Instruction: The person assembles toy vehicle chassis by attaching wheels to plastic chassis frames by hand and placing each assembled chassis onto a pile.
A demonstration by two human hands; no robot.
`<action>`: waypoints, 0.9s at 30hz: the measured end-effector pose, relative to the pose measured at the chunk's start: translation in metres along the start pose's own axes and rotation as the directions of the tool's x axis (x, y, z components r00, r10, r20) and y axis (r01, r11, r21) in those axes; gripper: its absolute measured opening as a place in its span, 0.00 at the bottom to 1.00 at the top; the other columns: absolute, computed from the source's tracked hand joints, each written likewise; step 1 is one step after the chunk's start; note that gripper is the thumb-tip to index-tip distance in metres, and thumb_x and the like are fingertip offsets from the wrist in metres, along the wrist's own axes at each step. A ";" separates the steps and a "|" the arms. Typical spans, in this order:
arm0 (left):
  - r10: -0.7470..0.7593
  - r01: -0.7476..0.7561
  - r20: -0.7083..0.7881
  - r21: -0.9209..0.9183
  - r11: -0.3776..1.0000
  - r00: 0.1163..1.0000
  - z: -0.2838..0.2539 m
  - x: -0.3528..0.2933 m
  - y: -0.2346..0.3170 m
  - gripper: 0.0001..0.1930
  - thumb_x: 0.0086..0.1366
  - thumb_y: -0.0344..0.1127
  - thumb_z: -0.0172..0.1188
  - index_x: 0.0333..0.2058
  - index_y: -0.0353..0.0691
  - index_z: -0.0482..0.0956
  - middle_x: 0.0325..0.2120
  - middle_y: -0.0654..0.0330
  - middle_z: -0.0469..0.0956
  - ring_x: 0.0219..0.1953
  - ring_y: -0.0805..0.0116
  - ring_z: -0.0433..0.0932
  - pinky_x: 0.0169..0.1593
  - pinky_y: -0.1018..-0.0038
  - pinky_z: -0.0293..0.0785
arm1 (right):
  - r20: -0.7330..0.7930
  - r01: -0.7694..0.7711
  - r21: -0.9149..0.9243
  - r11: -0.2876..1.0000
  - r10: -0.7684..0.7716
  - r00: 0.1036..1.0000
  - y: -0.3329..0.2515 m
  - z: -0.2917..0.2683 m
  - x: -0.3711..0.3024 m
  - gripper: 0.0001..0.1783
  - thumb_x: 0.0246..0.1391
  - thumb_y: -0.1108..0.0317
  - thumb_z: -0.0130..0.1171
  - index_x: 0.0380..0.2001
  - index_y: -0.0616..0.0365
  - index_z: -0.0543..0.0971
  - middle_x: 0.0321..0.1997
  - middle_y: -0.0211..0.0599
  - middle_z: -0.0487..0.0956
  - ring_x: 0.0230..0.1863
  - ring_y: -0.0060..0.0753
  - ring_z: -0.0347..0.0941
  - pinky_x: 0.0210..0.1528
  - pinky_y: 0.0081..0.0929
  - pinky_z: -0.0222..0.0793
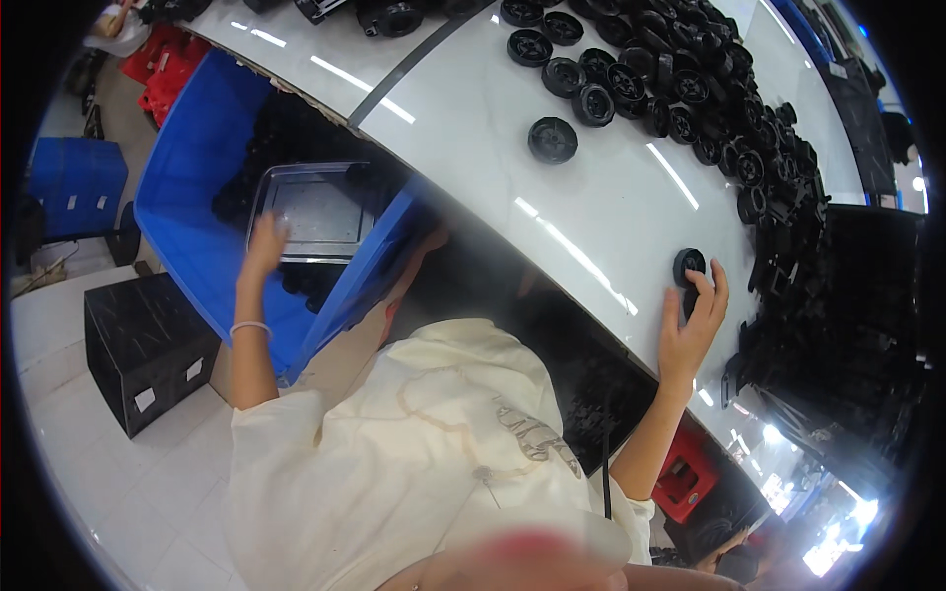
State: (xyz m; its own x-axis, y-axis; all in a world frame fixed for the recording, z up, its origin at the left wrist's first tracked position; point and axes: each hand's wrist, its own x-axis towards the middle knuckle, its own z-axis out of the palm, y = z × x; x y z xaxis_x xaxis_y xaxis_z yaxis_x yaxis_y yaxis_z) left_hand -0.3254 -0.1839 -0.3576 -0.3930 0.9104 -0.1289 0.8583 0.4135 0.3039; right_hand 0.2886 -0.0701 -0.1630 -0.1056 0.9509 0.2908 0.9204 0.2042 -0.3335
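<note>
On the white table's right part, my right hand (690, 330) has its thumb and fingers curled at a small black wheel (689, 264); a dark piece shows between thumb and fingers. My left hand (266, 244) reaches into a blue bin (177, 187) at the left and is at the edge of a shiny rectangular tray (320, 212). Motion smears its fingers, so its grip is unclear. The tray rests at a slant in the bin, with black parts around and beneath it. A single black wheel (552, 140) lies apart on the table.
A heap of black wheels and parts (680, 84) runs along the table's (581, 217) far right side. A black box (148, 345) stands on the floor at left, blue boxes (79, 182) behind it. Red plastic items (163, 64) sit beyond the bin; a red stool (685, 478) stands lower right.
</note>
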 end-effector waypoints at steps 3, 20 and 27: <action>-0.125 -0.069 0.658 0.262 0.963 0.742 -0.003 0.008 0.084 0.27 0.63 0.49 0.54 0.53 0.33 0.71 0.52 0.40 0.71 0.56 0.48 0.71 0.59 0.61 0.64 | -0.035 -0.006 -0.116 0.993 0.002 0.999 0.008 -0.009 -0.013 0.21 0.51 0.67 0.59 0.49 0.52 0.73 0.63 0.43 0.65 0.61 0.49 0.60 0.62 0.40 0.52; 0.760 -0.695 -0.274 -0.652 0.303 0.589 -0.084 -0.016 0.439 0.10 0.62 0.23 0.52 0.41 0.36 0.76 0.41 0.56 0.76 0.43 0.64 0.75 0.47 0.73 0.70 | -0.548 -0.475 -0.088 0.876 0.355 0.757 0.124 -0.059 -0.049 0.15 0.53 0.63 0.61 0.45 0.46 0.76 0.54 0.47 0.65 0.59 0.51 0.60 0.59 0.41 0.58; 0.955 -0.755 -0.055 -0.626 0.196 0.293 -0.036 -0.043 0.510 0.11 0.60 0.26 0.53 0.43 0.37 0.75 0.44 0.54 0.74 0.48 0.51 0.71 0.52 0.65 0.67 | -0.675 -0.355 -0.030 0.934 0.243 0.697 0.116 -0.065 -0.061 0.09 0.49 0.71 0.65 0.36 0.51 0.80 0.50 0.41 0.69 0.50 0.44 0.68 0.50 0.33 0.66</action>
State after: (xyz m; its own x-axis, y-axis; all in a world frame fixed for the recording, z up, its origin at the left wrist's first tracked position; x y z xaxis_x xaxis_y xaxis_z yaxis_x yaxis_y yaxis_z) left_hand 0.1176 -0.0122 -0.1624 0.6863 0.6608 0.3039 0.2579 -0.6118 0.7478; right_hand 0.4266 -0.1191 -0.1613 0.4041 0.5555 0.7267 0.9088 -0.1536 -0.3880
